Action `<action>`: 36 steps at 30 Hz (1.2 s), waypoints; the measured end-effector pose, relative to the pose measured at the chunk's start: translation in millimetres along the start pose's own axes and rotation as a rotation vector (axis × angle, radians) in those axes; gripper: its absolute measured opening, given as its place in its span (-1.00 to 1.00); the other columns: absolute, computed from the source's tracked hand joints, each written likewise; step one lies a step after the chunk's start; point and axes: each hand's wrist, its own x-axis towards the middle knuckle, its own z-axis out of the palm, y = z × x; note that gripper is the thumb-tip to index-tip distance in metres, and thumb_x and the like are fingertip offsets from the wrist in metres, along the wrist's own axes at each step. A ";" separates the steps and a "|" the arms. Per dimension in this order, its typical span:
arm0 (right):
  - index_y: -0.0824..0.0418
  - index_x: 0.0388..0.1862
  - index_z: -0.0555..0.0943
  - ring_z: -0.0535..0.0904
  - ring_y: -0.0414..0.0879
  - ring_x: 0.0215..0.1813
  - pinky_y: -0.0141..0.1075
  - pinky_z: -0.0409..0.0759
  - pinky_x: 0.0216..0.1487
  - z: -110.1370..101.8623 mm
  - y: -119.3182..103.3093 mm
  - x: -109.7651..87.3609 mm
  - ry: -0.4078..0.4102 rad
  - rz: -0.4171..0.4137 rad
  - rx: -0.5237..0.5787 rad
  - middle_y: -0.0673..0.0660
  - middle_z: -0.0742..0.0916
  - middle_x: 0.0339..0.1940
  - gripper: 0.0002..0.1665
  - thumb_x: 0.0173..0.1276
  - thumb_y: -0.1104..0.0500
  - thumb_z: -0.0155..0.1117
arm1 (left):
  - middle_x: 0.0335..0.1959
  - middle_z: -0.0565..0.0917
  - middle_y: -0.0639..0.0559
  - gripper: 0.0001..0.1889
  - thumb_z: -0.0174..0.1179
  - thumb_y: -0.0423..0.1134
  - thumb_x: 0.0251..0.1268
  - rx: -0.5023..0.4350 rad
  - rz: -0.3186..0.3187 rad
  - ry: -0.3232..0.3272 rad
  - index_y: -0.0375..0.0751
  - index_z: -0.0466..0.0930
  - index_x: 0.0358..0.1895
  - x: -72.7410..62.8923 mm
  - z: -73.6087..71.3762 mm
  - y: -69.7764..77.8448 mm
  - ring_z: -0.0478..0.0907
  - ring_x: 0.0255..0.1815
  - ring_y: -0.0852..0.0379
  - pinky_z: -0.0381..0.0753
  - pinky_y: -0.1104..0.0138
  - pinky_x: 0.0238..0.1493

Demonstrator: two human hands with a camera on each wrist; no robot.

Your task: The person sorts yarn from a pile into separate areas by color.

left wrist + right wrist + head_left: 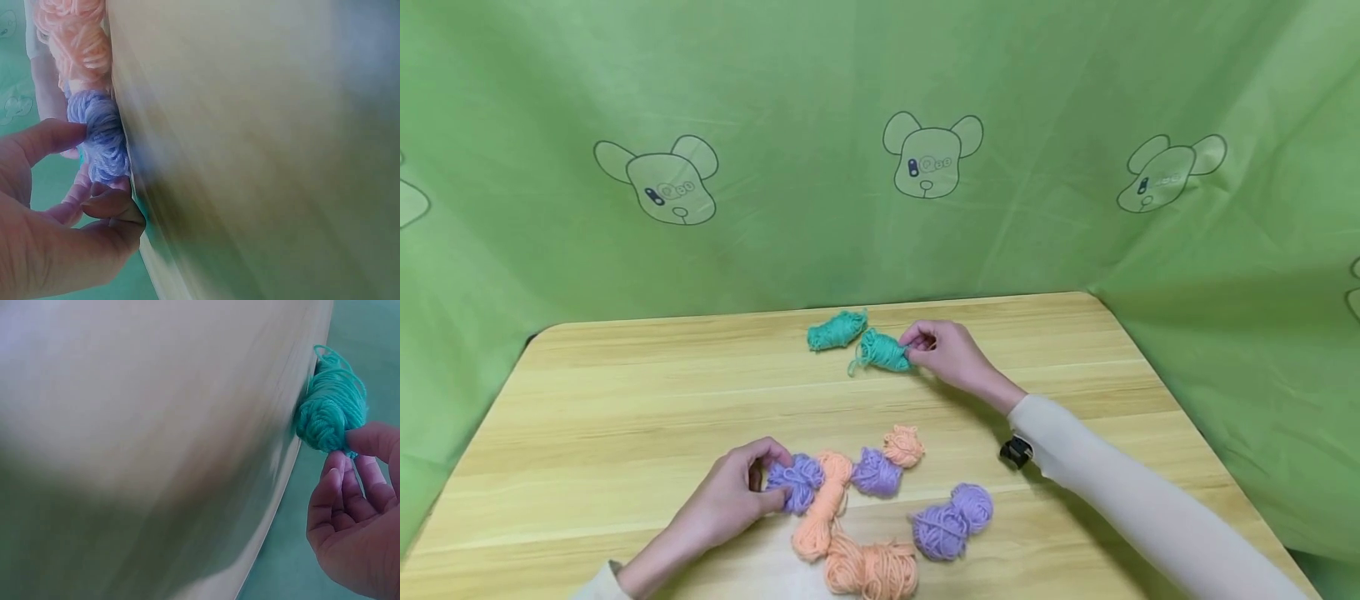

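In the head view my left hand [733, 496] holds a small purple skein of yarn [797, 482] between thumb and fingers at the table's front. The left wrist view shows this purple skein [100, 137] with the thumb on one side and curled fingers on the other. Farther back, my right hand [951, 354] pinches the right end of a green skein of yarn [883, 350]. Thumb and fingertips meet at the end of that green skein [331, 409] in the right wrist view, and a loose strand loops from its far end. A second green skein [837, 331] lies just left of it.
Touching the held purple skein is a long peach skein [826, 504], with a bulkier peach skein [872, 569] below. A purple skein [877, 472] and small peach ball [904, 446] sit right of them. More purple yarn [943, 531] lies nearer the right arm. Green cloth [805, 233] surrounds the wooden table [647, 400].
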 end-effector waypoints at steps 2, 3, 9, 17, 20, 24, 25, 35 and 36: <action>0.21 -0.06 0.79 0.65 -0.02 -0.15 -0.24 0.66 -0.08 1.3 0.8 3.5 -0.001 0.000 -0.008 0.09 0.76 -0.24 -0.81 0.40 0.37 0.40 | -0.45 0.47 0.02 -0.69 0.52 -0.45 0.14 0.005 -0.006 0.001 -0.12 0.70 -0.07 0.0 -0.1 0.3 0.39 -0.45 0.12 0.41 0.33 -0.42; 0.21 -0.05 0.79 0.65 -0.02 -0.14 -0.23 0.67 -0.06 1.8 1.3 5.2 -0.004 0.001 -0.008 0.08 0.77 -0.23 -0.81 0.41 0.37 0.40 | -0.45 0.47 0.02 -0.68 0.52 -0.45 0.14 0.002 -0.006 0.000 -0.12 0.70 -0.07 -0.1 -0.3 0.2 0.38 -0.45 0.12 0.40 0.33 -0.42; 0.23 -0.02 0.78 0.64 0.00 -0.12 -0.24 0.67 -0.05 2.5 1.8 10.2 -0.007 0.039 0.020 0.10 0.76 -0.20 -0.80 0.43 0.39 0.40 | -0.45 0.46 0.02 -0.66 0.53 -0.47 0.13 -0.027 0.004 -0.015 -0.16 0.70 -0.04 -2.0 -0.8 -0.5 0.38 -0.46 0.12 0.38 0.33 -0.43; 0.26 0.04 0.77 0.62 0.00 -0.15 -0.29 0.64 -0.14 3.2 2.5 15.8 0.008 0.050 0.021 0.11 0.75 -0.19 -0.76 0.45 0.39 0.35 | -0.44 0.46 0.02 -0.66 0.51 -0.48 0.12 -0.032 -0.002 -0.019 -0.15 0.70 -0.05 -3.3 -1.7 -0.9 0.38 -0.44 0.11 0.39 0.33 -0.43; 0.26 0.07 0.77 0.61 -0.01 -0.17 -0.31 0.62 -0.16 5.2 4.2 18.5 0.015 0.049 0.012 0.11 0.75 -0.20 -0.74 0.45 0.38 0.34 | -0.46 0.46 0.02 -0.66 0.51 -0.48 0.12 -0.029 -0.002 -0.020 -0.15 0.70 -0.05 -3.6 -2.1 -0.5 0.38 -0.45 0.10 0.39 0.33 -0.45; 0.28 0.12 0.75 0.60 -0.03 -0.17 -0.31 0.60 -0.17 6.2 4.2 20.0 0.020 0.051 0.000 0.10 0.73 -0.21 -0.70 0.46 0.36 0.31 | -0.48 0.45 0.04 -0.67 0.51 -0.47 0.13 -0.028 -0.006 -0.024 -0.15 0.71 -0.05 -4.2 -2.1 -0.6 0.37 -0.47 0.12 0.39 0.34 -0.46; 0.28 0.14 0.74 0.59 -0.03 -0.17 -0.30 0.60 -0.16 6.0 3.6 20.0 0.021 0.053 -0.003 0.11 0.73 -0.21 -0.69 0.46 0.36 0.30 | -0.48 0.45 0.04 -0.67 0.51 -0.47 0.13 -0.027 -0.007 -0.024 -0.15 0.71 -0.05 -4.3 -2.0 -0.7 0.37 -0.48 0.13 0.39 0.34 -0.46; 0.32 0.32 0.62 0.65 0.02 -0.08 -0.24 0.64 -0.13 2.7 -2.1 19.1 0.062 0.097 0.042 0.15 0.73 -0.08 -0.57 0.60 0.16 0.33 | -0.44 0.47 0.02 -0.66 0.52 -0.47 0.12 -0.036 -0.014 -0.015 -0.15 0.71 -0.04 -6.1 0.1 -0.1 0.38 -0.46 0.11 0.40 0.33 -0.44; 0.32 0.36 0.59 0.66 0.05 -0.08 -0.23 0.65 -0.14 2.4 -2.4 18.9 0.070 0.105 0.059 0.16 0.73 -0.06 -0.54 0.60 0.14 0.32 | -0.44 0.47 0.01 -0.66 0.52 -0.47 0.12 -0.033 -0.013 -0.014 -0.15 0.71 -0.04 -6.1 0.1 0.0 0.38 -0.46 0.11 0.40 0.33 -0.44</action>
